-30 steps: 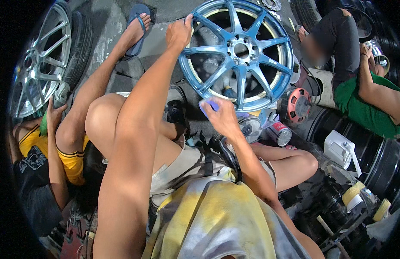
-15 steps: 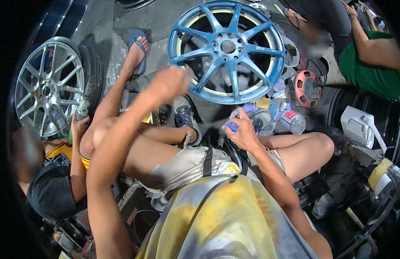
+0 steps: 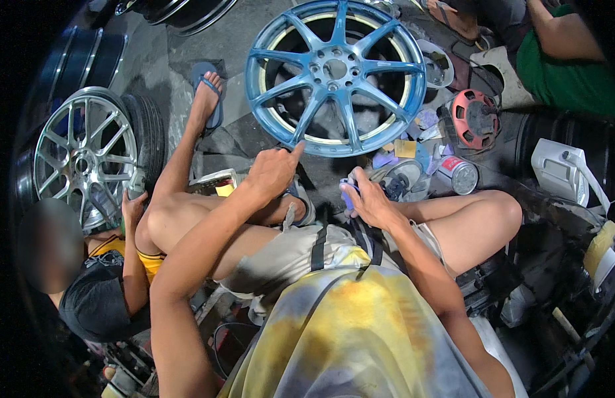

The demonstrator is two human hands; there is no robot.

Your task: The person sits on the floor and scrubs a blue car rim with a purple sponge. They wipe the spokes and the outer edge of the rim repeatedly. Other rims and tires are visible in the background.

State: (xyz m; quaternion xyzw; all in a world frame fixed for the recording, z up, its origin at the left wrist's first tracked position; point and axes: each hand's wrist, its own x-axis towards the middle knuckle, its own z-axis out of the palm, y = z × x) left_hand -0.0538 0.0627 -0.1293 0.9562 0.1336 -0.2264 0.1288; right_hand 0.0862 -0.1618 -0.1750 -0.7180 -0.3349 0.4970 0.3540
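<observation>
A blue multi-spoke wheel rim lies face up in front of me, with pale yellow on its inner ring. My left hand is at its near edge, the index finger stretched out to the lip and the other fingers curled. Nothing shows in that hand. My right hand, apart from the rim, grips a small purple piece that looks like folded sandpaper, pinched between thumb and fingers.
Sandpaper scraps, a tin can and a clear tub lie right of the rim. Beyond are a red round part and a white container. At left, another person holds a grey item by a silver wheel; a green-clad person sits far right.
My left hand has come down and its index finger now points at the rim's near edge. The right hand still holds the purple piece. The whole view has shifted slightly.
</observation>
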